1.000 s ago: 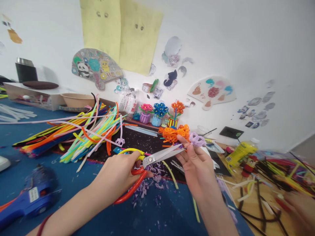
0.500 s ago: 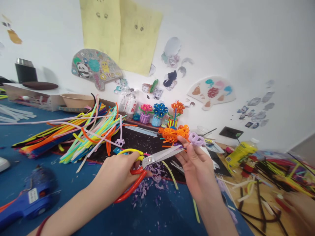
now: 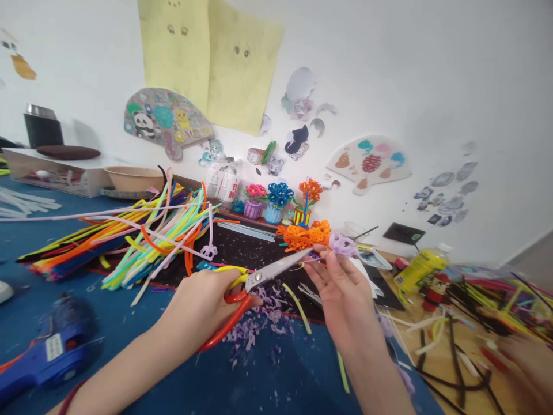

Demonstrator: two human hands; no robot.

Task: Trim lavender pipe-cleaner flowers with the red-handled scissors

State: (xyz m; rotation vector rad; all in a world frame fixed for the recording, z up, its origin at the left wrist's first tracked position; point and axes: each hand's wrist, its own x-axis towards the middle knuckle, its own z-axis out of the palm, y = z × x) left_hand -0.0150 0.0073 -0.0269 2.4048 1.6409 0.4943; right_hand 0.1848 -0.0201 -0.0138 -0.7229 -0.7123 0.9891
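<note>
Pots stand along the far edge of the tabletop (image 3: 280,380), each holding pipe-cleaner flowers: a purple pot (image 3: 253,210) with pink blooms, a blue pot (image 3: 273,214) with blue blooms and a striped pot (image 3: 302,218) with orange blooms. Just left of them are two clear bottles (image 3: 222,187), their labels marked in red, the writing too small to read. Farther left, a tan bowl (image 3: 129,177) sits behind a heap of pipe cleaners (image 3: 142,242) in many colours. On the right stands a yellow bottle (image 3: 417,271), its label unreadable. Near left lies a blue glue gun (image 3: 54,349) with a white label, also illegible.

The left hand (image 3: 201,302) comes in from the near left, its grip wrapped around the red and yellow handles of the scissors (image 3: 263,276). The blades lie almost closed and point right, their tip just beside the right hand (image 3: 341,297). That hand's thumb and fingers pinch a lilac pipe-cleaner curl (image 3: 343,245), held up in front of an orange pipe-cleaner tangle (image 3: 302,236). Lilac scraps (image 3: 254,325) lie below the scissors, across a black mat (image 3: 246,253) and the blue tabletop.
</note>
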